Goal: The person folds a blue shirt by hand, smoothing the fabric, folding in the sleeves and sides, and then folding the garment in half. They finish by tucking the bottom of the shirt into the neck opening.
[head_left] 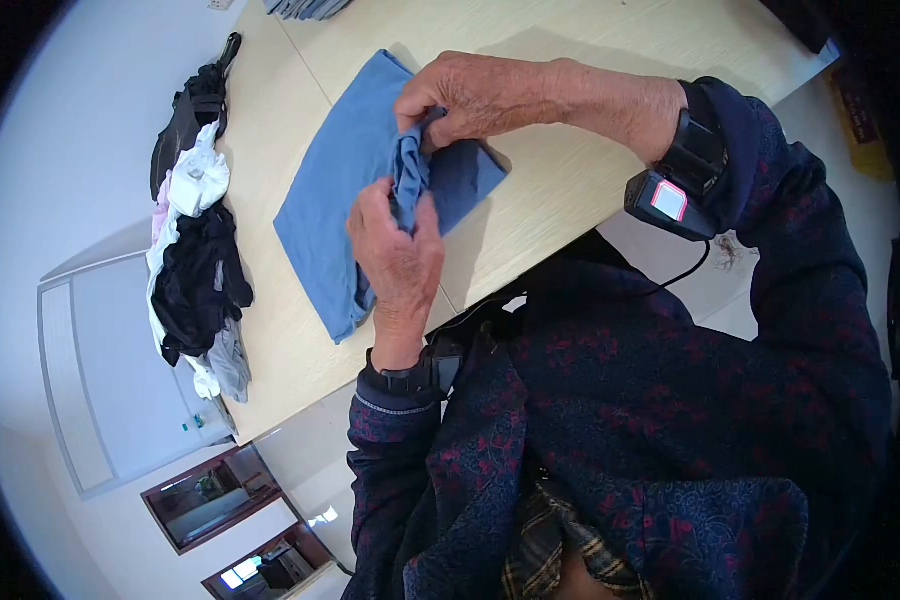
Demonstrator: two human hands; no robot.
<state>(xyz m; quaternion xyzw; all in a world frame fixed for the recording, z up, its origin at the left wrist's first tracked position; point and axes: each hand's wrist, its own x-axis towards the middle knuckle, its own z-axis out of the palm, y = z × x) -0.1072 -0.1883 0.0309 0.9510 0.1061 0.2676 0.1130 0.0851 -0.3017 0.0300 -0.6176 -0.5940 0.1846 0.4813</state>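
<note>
Two hands grip one blue cloth point(330, 190) lying on a pale wood table point(570, 190).

Nearest is the person's dark jacket w/ a red floral print, sleeves on both sides. A black strap point(410, 378) sits on the L wrist. The L hand point(395, 255) rises from it, back of hand to the camera, fingers curled. Thumb & fingers pinch the near end of a bunched ridge in the cloth.

The R forearm comes in from the right, low across the table top, wrist bent inward. It has a black strap w/ a small device point(667, 200) showing a red & white face, and a thin cable runs from it toward the body. The R hand point(480, 95) is knuckles up, fingertips closed on the far end of the same ridge, just beyond the L hand. Both hands are grasping the cloth. They're close together, but can't tell if they touch.

The cloth is mid blue, soft, and spread diagonally as a rough rectangle near the table's front edge. Most of it is flat, w/ one narrow crease gathered up btwn the hands. A darker blue part shows on the right, below the R hand.

Farther left, a pile of clothes point(198, 250) runs along the table's left edge: black, white, grey, a bit of pink. At the far top edge is a stack of folded fabric point(305, 8), cut off by the frame.
</note>
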